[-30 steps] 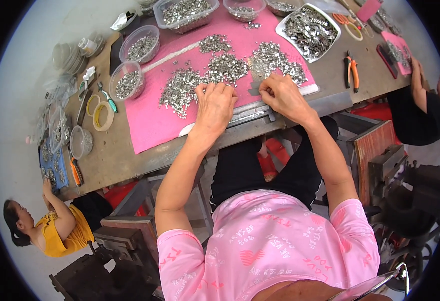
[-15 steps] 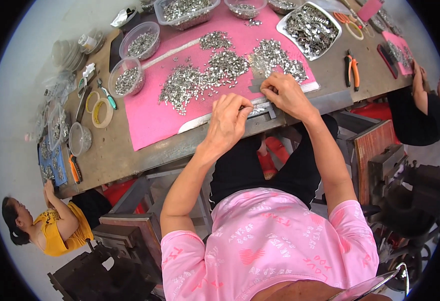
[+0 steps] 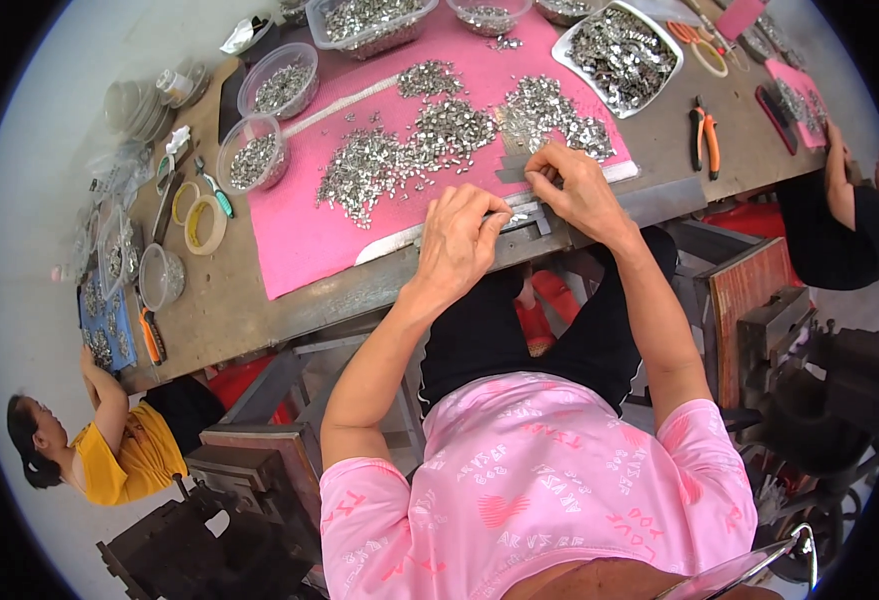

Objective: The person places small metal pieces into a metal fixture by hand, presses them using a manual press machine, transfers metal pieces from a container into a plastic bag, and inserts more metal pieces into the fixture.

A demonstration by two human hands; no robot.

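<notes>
My left hand (image 3: 459, 235) is at the front edge of the pink mat (image 3: 294, 235), its thumb and forefinger closed together over a narrow metal jig (image 3: 531, 228). Anything in that pinch is too small to make out. Just to its right, my right hand (image 3: 579, 195) hovers beside the jig's far end, fingertips pressed together; what they hold, if anything, is hidden. Small shiny pieces lie in the jig between the hands. Beyond them, loose piles of small silvery metal pieces (image 3: 364, 175) spread over the mat, one pile (image 3: 549, 115) close behind my right hand.
Clear plastic tubs (image 3: 254, 160) of metal pieces stand left and behind; a white tray (image 3: 624, 60) of them is at the back right. Orange-handled pliers (image 3: 704, 140) lie right, tape rolls (image 3: 204, 225) left. Co-workers sit at both sides, one in a yellow shirt (image 3: 139, 455).
My right hand has shifted slightly right, and its fingertips have moved a little. My left thumb and forefinger have edged right. The co-worker in yellow has moved an arm forward.
</notes>
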